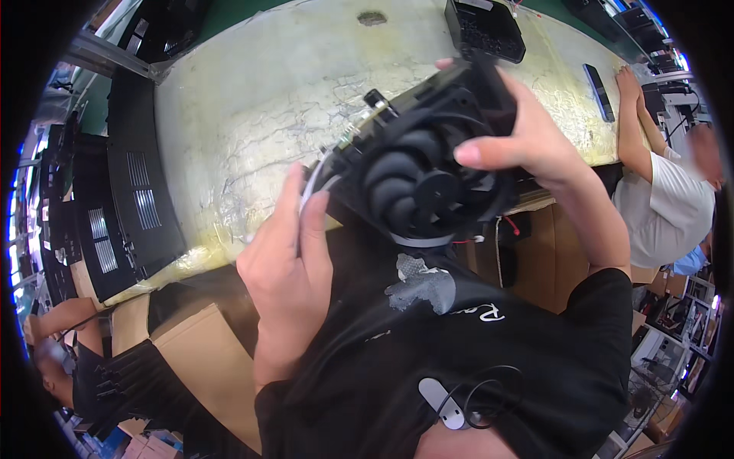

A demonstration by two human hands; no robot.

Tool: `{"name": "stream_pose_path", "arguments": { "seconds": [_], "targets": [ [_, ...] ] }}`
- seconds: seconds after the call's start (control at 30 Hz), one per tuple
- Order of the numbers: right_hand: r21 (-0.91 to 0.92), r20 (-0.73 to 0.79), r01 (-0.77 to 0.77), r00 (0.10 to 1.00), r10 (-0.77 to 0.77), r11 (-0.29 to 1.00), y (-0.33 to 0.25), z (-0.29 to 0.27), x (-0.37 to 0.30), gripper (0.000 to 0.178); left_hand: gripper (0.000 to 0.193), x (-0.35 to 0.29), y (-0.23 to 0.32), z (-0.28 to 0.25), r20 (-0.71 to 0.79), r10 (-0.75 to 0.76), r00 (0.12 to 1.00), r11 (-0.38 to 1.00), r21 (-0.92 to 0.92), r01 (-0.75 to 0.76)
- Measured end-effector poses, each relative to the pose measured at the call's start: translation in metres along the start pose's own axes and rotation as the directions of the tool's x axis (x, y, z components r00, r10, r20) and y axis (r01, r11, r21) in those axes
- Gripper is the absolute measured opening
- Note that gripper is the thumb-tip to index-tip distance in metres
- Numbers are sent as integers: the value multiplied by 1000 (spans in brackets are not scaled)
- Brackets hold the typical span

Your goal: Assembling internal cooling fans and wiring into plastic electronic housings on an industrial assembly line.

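Note:
A black cooling fan unit (433, 193) with a round bladed rotor is held up, tilted, over the table's near edge. A circuit board with small connectors (353, 136) shows along its upper left side. My right hand (527, 141) grips the unit at its right end, thumb across the fan's face and fingers behind. At the unit's left corner, my left hand (289, 245) pinches a pale flat cable (315, 180) between thumb and fingers. Thin red wires with a white plug (478, 239) hang below the fan.
A pale, film-covered table (252, 84) lies ahead, with a black tray of small dark parts (489, 34) and a phone (599, 92) on it. Black panels (138, 176) stand at left. Cardboard boxes (202, 359) are below. People sit at right (665, 191) and lower left (69, 359).

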State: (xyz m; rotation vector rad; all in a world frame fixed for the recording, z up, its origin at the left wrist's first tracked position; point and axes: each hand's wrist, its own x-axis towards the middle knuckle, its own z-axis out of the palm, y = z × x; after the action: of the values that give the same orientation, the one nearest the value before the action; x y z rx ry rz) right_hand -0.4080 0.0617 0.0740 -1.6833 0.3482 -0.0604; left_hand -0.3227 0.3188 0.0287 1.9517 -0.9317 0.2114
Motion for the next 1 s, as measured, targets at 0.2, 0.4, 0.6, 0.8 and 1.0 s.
{"name": "stream_pose_path", "arguments": {
  "seconds": [0.2, 0.4, 0.6, 0.8, 1.0],
  "targets": [
    [230, -62, -135, 986, 153, 964, 29, 26, 52, 73, 31, 17, -40, 22, 129, -528, 839, 780, -316, 539],
    [161, 204, -116, 976, 82, 980, 49, 29, 69, 77, 34, 47, -60, 14, 192, -520, 832, 799, -235, 554],
    [-882, -135, 98, 885, -446, 461, 42, -86, 68, 38, 34, 50, -49, 20, 173, -512, 841, 839, -111, 533],
    [-962, 160, 245, 862, -481, 120, 58, -137, 98, 20, 35, 56, -52, 5, 290, -460, 839, 881, 30, 473],
    [-934, 334, 356, 833, -441, -34, 54, -143, 111, 11, 38, 54, -53, -2, 367, -524, 769, 776, -169, 608]
  ]
}}
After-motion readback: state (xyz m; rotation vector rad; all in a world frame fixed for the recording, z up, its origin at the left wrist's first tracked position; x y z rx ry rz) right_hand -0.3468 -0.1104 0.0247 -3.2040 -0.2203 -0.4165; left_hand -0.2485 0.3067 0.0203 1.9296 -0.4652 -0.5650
